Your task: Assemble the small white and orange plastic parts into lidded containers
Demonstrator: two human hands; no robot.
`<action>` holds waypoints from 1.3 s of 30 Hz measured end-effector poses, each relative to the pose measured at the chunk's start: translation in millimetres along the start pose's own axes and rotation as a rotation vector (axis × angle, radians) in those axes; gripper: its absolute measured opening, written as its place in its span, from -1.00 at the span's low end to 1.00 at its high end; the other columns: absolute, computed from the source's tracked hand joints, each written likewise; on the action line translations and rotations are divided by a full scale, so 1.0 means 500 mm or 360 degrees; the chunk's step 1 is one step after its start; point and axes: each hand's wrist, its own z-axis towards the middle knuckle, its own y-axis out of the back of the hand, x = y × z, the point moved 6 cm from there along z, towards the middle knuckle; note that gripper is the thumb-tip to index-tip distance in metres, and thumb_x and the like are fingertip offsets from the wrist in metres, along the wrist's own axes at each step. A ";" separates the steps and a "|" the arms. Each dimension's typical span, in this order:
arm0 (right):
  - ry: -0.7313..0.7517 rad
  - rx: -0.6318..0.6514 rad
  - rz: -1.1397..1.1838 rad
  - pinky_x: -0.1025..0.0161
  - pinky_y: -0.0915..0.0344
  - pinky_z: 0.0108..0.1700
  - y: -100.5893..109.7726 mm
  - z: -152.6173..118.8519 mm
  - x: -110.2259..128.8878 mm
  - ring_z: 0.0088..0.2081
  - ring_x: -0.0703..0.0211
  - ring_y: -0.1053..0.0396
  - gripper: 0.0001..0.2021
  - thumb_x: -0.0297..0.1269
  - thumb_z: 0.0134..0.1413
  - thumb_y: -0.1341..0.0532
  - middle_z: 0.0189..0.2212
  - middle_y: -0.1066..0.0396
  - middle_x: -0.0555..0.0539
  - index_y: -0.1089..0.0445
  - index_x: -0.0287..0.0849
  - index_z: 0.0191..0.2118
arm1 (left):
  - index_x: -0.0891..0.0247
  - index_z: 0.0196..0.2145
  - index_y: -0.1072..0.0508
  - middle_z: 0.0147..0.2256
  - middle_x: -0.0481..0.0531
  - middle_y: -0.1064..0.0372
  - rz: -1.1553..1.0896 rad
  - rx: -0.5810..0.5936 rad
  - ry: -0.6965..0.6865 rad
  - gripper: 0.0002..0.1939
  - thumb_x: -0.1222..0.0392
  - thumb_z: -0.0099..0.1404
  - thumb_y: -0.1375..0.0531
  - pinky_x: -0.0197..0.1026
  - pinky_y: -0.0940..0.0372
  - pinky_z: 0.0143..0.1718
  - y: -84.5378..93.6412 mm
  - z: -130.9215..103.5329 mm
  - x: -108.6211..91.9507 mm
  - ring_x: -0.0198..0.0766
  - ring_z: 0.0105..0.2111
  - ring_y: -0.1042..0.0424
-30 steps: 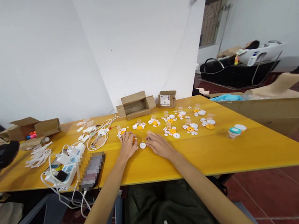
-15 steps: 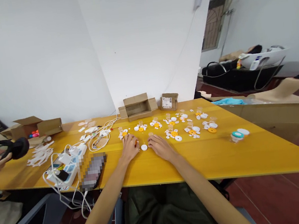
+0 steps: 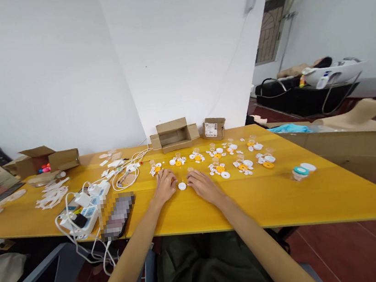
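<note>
My left hand rests on the yellow table with curled fingers; whatever may be under them is too small to make out. Across from it, my right hand is bent over the table, its fingertips near a small clear cup and partly hidden. A white round disc lies between the two hands. Beyond them are groups of small white pieces, orange rings, white rings and clear cups.
Cardboard boxes stand along the wall. To the left are a power strip with white cables and a phone. A teal-lidded jar sits at the right.
At the far left, the other person's hand and the black object it held have gone from view. The orange piece at my left fingertips no longer shows. Both my hands stay nearly in place.
</note>
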 end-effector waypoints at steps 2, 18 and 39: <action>0.0009 0.0008 -0.0007 0.10 -0.39 -0.11 0.000 -0.001 -0.001 -0.15 0.05 -0.40 -0.81 -0.50 0.25 -0.13 -0.24 -0.45 -0.13 -0.41 -0.10 -0.31 | 0.15 -0.31 -0.45 -0.11 0.08 -0.37 -0.0030 0.0007 0.0018 -0.88 0.36 0.26 -0.20 0.06 -0.17 0.08 -0.003 0.001 0.002 -0.02 0.04 -0.26; -0.0005 0.0013 -0.0023 0.09 -0.37 -0.10 -0.006 -0.001 -0.002 -0.16 0.04 -0.39 -0.82 -0.52 0.23 -0.14 -0.25 -0.44 -0.12 -0.40 -0.10 -0.31 | 0.15 -0.31 -0.42 -0.17 0.03 -0.41 -0.0142 0.0029 0.0011 -0.90 0.33 0.32 -0.18 -0.01 -0.15 0.04 0.003 0.003 -0.007 -0.07 -0.01 -0.27; 0.0013 -0.0014 -0.0022 0.13 -0.37 -0.15 0.002 0.003 0.006 -0.18 0.07 -0.39 -0.80 -0.55 0.23 -0.14 -0.27 -0.44 -0.11 -0.37 -0.11 -0.34 | 0.14 -0.25 -0.45 -0.27 0.01 -0.45 -0.0217 -0.0063 0.0002 -0.84 0.35 0.36 -0.11 -0.05 -0.25 0.01 0.015 0.008 -0.012 -0.12 -0.13 -0.36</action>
